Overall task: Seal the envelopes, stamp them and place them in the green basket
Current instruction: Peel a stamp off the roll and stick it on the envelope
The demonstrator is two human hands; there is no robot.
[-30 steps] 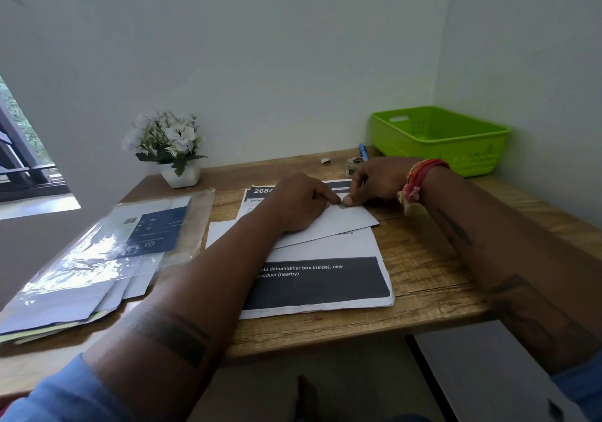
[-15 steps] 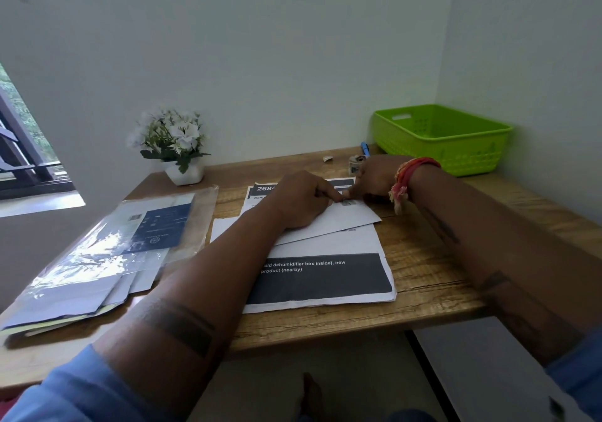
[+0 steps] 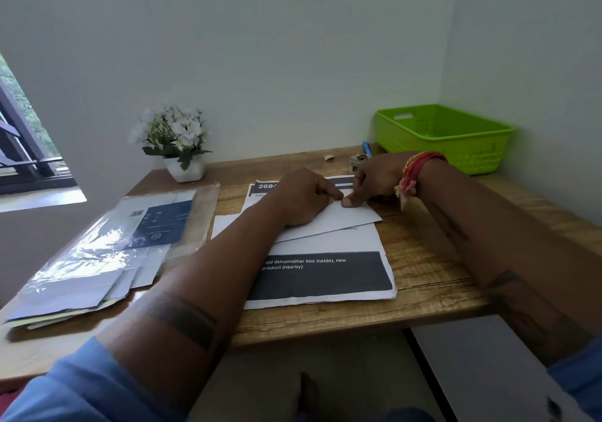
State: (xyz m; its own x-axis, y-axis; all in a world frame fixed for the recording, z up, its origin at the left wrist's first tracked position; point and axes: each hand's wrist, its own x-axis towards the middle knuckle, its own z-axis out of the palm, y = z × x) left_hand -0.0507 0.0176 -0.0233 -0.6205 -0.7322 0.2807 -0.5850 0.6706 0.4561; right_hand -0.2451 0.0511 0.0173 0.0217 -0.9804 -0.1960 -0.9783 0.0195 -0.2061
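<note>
You sit at a wooden table (image 3: 430, 265) pushed into a corner where two plain white walls (image 3: 260, 46) meet. On your left a window (image 3: 22, 134) with a dark frame lets in daylight, and green leaves show outside it. Under the table you can see a pale floor (image 3: 482, 366).

The left hand (image 3: 304, 198) and right hand (image 3: 378, 180) cover the middle of the white envelope (image 3: 353, 216), hiding anything under their fingertips. The printed sheet (image 3: 325, 275) is partly covered by the forearm. A small object (image 3: 357, 160) behind the right hand is too small to identify.
</note>
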